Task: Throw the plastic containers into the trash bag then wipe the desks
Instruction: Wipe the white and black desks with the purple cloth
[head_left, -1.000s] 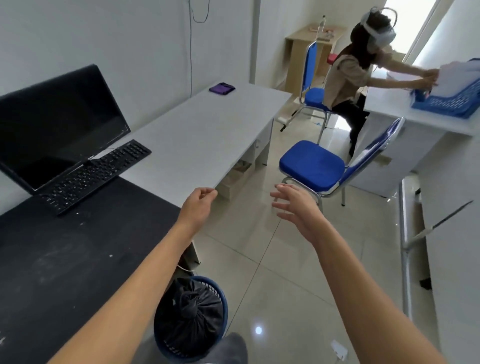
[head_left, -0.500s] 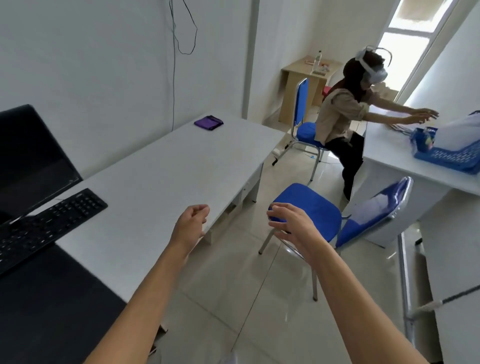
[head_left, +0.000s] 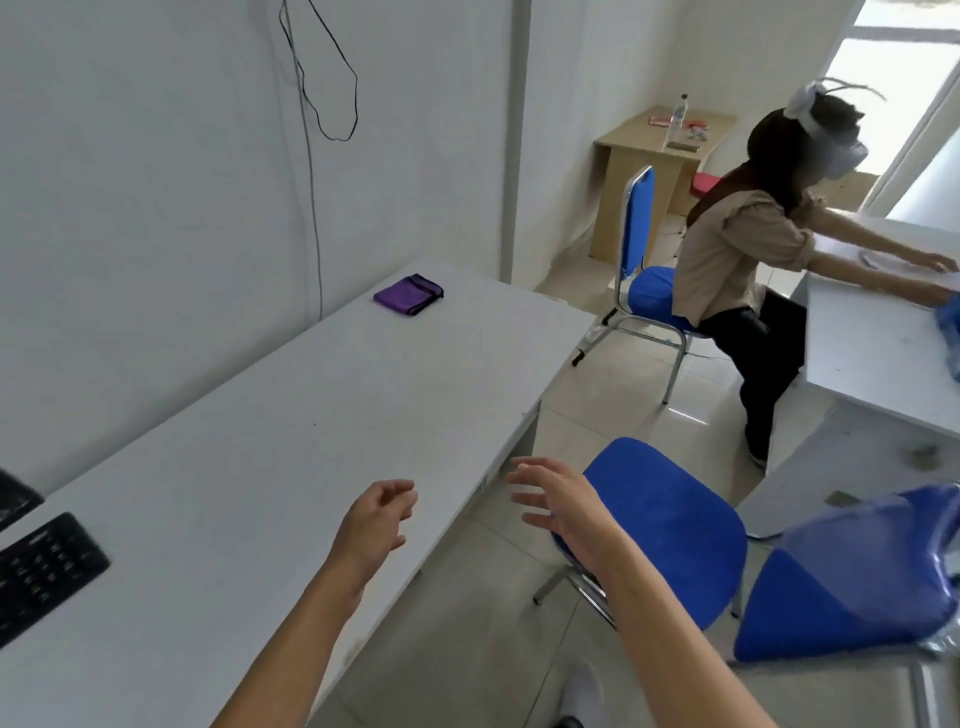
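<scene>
A folded purple cloth lies at the far end of the long white desk, near the wall. My left hand hovers over the desk's front edge, fingers loosely curled and holding nothing. My right hand is beside it over the gap between the desk and a blue chair, fingers spread and empty. No plastic container or trash bag is in view.
A black keyboard sits on the desk at the left. A person sits on a second blue chair and reaches over a white desk at the right. A small wooden table stands at the back. Tiled floor runs between the desks.
The view has lifted and moved forward along the desk: the bin, black desk and monitor have left the frame. The purple cloth is closer. Both hands stay raised and empty.
</scene>
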